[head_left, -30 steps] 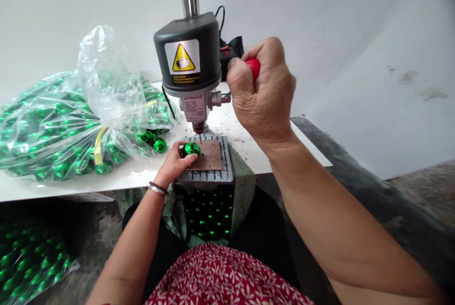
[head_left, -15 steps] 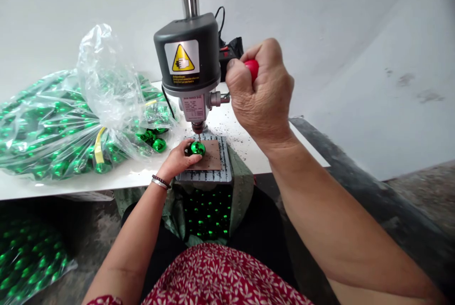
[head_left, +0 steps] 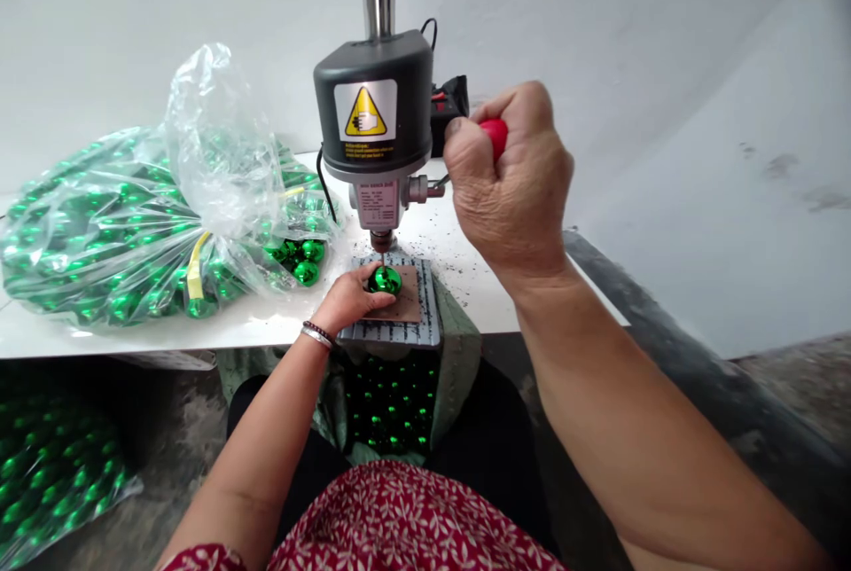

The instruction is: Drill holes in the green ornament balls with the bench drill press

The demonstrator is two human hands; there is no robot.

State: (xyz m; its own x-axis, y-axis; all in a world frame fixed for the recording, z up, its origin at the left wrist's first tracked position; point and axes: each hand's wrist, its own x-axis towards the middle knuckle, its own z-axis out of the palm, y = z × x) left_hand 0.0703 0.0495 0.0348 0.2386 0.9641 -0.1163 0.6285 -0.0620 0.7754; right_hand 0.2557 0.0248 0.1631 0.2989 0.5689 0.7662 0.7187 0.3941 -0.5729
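My left hand [head_left: 352,298] grips a shiny green ball [head_left: 385,281] between thumb and fingers. The ball rests on a brown board [head_left: 404,305] lying on the grey base plate [head_left: 425,327] of a bench drill [head_left: 373,110]. Straight above it is the drill's thin bit [head_left: 383,257], its tip at the top of the ball; whether it has entered I cannot tell. My right hand [head_left: 515,176] is wrapped round the red knob [head_left: 495,136] of the drill's lever, to the right of the motor housing.
A clear plastic bag [head_left: 213,154] full of green balls lies on the white table [head_left: 279,336] at left, with several loose balls [head_left: 306,273] at its mouth. Dark shavings are scattered round the drill. Below the plate hangs a green sack [head_left: 458,358] of balls; another bag [head_left: 59,473] sits on the floor.
The whole view has shifted, so the drill and hands appear a little further right. Both hands keep their grips on the ball and the lever knob.
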